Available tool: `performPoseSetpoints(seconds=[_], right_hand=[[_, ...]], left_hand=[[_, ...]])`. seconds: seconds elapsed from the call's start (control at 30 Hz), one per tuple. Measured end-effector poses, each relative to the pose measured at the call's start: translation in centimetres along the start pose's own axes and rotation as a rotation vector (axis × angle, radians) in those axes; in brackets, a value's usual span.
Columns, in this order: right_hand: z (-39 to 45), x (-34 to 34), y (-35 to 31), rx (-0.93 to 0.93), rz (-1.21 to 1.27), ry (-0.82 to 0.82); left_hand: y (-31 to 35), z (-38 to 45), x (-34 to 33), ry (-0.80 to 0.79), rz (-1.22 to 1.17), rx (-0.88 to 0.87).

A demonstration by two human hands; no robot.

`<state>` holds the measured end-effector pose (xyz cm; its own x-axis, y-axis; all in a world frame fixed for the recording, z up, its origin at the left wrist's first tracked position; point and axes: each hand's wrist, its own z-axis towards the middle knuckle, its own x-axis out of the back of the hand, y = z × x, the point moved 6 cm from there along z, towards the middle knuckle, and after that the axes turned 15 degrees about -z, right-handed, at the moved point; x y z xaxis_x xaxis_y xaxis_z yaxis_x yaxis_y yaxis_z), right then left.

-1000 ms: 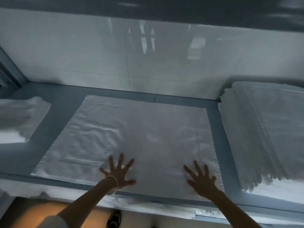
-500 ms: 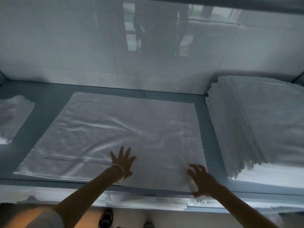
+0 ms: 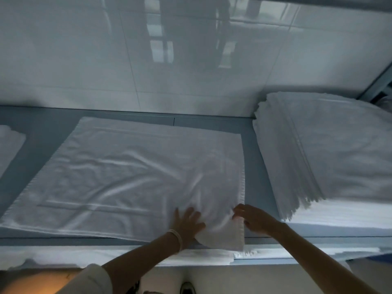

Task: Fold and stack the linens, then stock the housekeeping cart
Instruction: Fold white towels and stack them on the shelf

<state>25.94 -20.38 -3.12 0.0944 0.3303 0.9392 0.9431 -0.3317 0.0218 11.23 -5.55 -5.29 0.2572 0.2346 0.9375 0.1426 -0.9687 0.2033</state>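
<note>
Inspecting: one head view, looking down on a grey bench (image 3: 252,158) set against a glossy tiled wall (image 3: 169,60).
Linen: a white linen sheet (image 3: 127,172) lies spread flat on the bench, creased, its long axis running left to right along the bench edge, short edges facing the two stacks.
Near right corner: lifted and rumpled between the two hands, hanging slightly over the front edge of the bench.
Right hand (image 3: 254,219): its grip is closed on the linen sheet, fingers curled and pinching the right hemmed edge at the near corner.
Left hand (image 3: 186,221): just left of that grip, fingers spread and fairly straight, palm pressing down on the cloth; nothing is grasped, so this grip is released. A pale wristband (image 3: 177,236) sits on the wrist.
Position relative to grip: nearly all of the sheet extends left of and beyond the right hand; its far edge lies near the wall.
Folded stack (image 3: 328,155): tall pile of white linens right of and beyond the grip, apart from the sheet, with bare bench between.
Second pile (image 3: 8,149): white cloth well left of the grip, cut off by the frame edge.
Below the bench edge: more white cloth (image 3: 127,256) lies on a lower level; a dark shoe (image 3: 187,288) shows on the floor.
</note>
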Motion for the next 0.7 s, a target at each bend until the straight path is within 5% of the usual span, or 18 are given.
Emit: performPoseSetpoints(seconds=[0.13, 0.27, 0.4, 0.5, 0.6, 0.7], right_hand=[[1.1, -0.1, -0.7, 0.116, -0.141, 0.120], [3.9, 0.0, -3.7, 0.191, -0.137, 0.146], [7.2, 1.3, -6.9, 0.278, -0.151, 0.269], [8.4, 2.1, -8.0, 0.281, -0.156, 0.295], [8.4, 2.3, -7.9, 0.280, -0.150, 0.294], [8.3, 1.9, -7.2, 0.302, -0.133, 0.286]], left_hand=[[-6.1, -4.0, 0.7, 0.030, 0.040, -0.087], [-11.2, -8.7, 1.1, -0.033, 0.021, 0.154], [-8.4, -10.7, -0.1, -0.173, 0.047, 0.268], [-3.4, -9.9, -3.7, -0.163, 0.014, 0.077], [0.0, -7.8, -4.0, 0.031, 0.048, -0.174], [-0.2, -5.3, -3.1, -0.041, -0.204, -0.180]])
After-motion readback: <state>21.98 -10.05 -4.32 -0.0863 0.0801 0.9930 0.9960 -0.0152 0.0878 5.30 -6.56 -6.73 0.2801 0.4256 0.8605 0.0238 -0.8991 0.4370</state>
